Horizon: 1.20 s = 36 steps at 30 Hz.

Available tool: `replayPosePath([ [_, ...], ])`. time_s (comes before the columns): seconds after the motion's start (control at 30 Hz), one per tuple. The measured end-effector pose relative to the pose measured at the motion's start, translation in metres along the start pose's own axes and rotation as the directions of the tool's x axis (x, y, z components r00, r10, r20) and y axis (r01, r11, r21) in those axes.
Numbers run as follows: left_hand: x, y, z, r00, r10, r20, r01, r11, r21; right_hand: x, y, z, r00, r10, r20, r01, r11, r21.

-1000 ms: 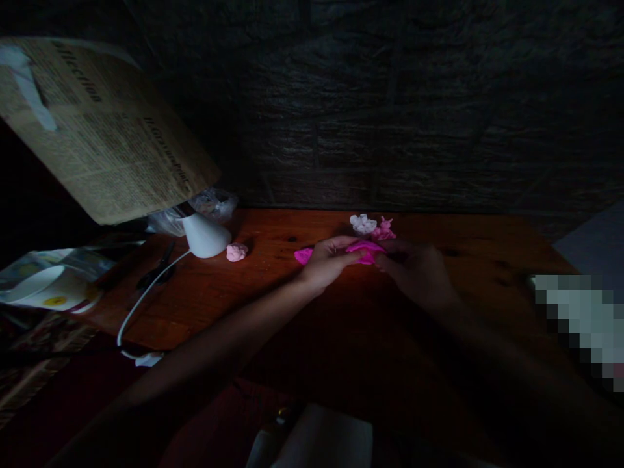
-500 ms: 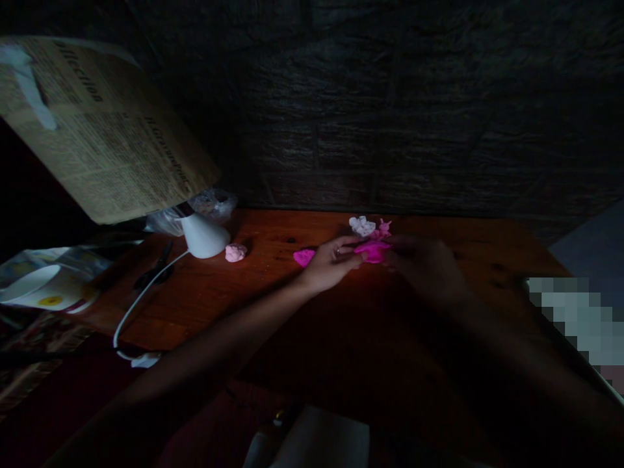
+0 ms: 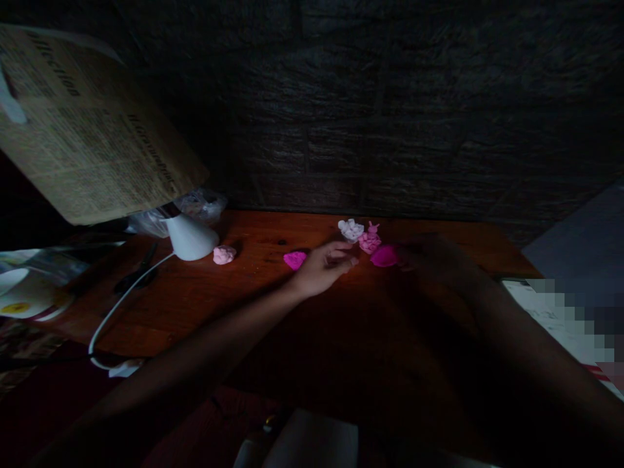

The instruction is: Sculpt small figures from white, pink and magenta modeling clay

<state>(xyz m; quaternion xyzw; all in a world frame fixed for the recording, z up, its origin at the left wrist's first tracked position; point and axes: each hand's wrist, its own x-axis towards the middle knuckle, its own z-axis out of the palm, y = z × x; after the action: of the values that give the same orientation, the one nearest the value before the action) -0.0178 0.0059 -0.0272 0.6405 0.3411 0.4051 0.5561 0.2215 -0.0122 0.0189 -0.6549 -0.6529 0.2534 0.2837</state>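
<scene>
A flat piece of bright pink modelling clay [image 3: 385, 255] is held by its right edge in the fingertips of my right hand [image 3: 431, 257], which is mostly in shadow. My left hand [image 3: 322, 270] is just left of it, holding nothing, its fingers loosely bent and thumb apart. Partly behind the left hand sits another bright pink clay lump [image 3: 293, 260]. Farther back stand a white petalled clay shape [image 3: 350, 229] and a small pink clay figure [image 3: 370, 240] with two ear-like points, side by side. A pale pink clay lump [image 3: 224, 254] rests to the left.
On the left stands a lamp with a white base [image 3: 191, 237] and a newsprint shade [image 3: 97, 130]; its cord [image 3: 108, 318] crosses dark scissors [image 3: 136, 276]. A paper cup [image 3: 29, 296] lies at the wooden table's [image 3: 195, 312] left end. A dark brick wall [image 3: 341, 117] rises behind.
My left hand has let go of the flat pink clay, which my right hand has drawn away to the right. The whole view has shifted, with things appearing farther left.
</scene>
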Motion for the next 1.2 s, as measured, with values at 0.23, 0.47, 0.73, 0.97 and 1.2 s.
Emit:
replayPosePath([
  [0.23, 0.0, -0.002, 0.0, 1.0, 0.011, 0.002, -0.011, 1.0, -0.014, -0.003, -0.006, -0.007, 0.968, 0.167, 0.185, -0.205, 0.956, 0.209],
  [0.47, 0.001, -0.003, 0.002, 1.0, 0.004, -0.02, -0.004, 1.0, 0.008, -0.003, -0.005, -0.019, 0.947, 0.249, 0.204, -0.306, 0.892, 0.332],
  [0.73, -0.001, 0.009, -0.002, 0.926, 0.289, -0.243, -0.162, 0.885, 0.437, 0.004, 0.016, -0.025, 0.975, 0.223, 0.022, -0.221, 0.941, 0.258],
  [0.97, 0.001, 0.006, -0.003, 0.922, 0.348, -0.169, -0.121, 0.675, 0.728, 0.013, 0.029, -0.009, 0.99, 0.142, 0.002, -0.142, 0.984, 0.108],
  [1.2, 0.009, 0.014, -0.003, 0.954, 0.275, -0.123, -0.079, 0.623, 0.778, 0.001, 0.006, -0.014, 0.96, -0.051, -0.275, -0.057, 0.928, -0.368],
])
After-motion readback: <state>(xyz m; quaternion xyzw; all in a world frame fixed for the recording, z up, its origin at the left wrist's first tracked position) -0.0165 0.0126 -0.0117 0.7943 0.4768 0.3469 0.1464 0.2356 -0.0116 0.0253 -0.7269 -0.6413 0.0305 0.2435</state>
